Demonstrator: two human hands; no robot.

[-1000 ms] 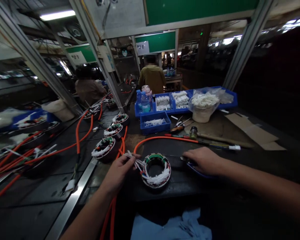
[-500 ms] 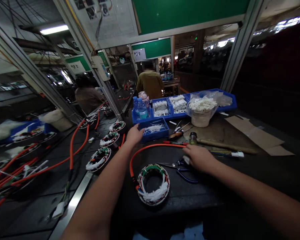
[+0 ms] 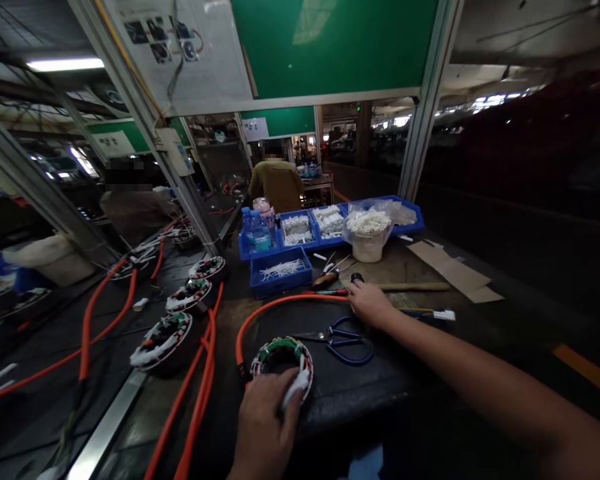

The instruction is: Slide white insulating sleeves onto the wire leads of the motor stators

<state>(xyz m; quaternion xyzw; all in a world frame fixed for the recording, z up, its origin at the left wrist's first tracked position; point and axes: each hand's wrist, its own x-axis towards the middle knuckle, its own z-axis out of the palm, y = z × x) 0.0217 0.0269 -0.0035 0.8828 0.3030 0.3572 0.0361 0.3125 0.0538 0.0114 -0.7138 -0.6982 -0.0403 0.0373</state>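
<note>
My left hand [image 3: 267, 413] is closed over the near side of a motor stator [image 3: 271, 348], a ring with green, red and white parts. Its fingers and thumb cover the front of the ring, near white sleeving. From the ring's left side an orange sleeved cable [image 3: 280, 305] arcs back and over to my right hand [image 3: 373, 305]. Those fingers are curled on the cable's far end; their tips are partly hidden. Scissors with blue handles [image 3: 350, 343] lie between both hands, blades pointing at the stator. A hammer [image 3: 415, 287] lies just beyond my right hand.
A blue tray [image 3: 280, 283] of thin white strips stands behind the cable, with bins of white tubes [image 3: 297, 230] beyond. A bag-lined bucket [image 3: 367, 248] and cardboard [image 3: 450, 270] are to the right. More stators [image 3: 163, 340] line the left. A co-worker [image 3: 277, 183] sits ahead.
My left hand has come back from beside the blue tray and closed on the stator. My right hand stays at the cable's end. The head view has shifted to the right.
</note>
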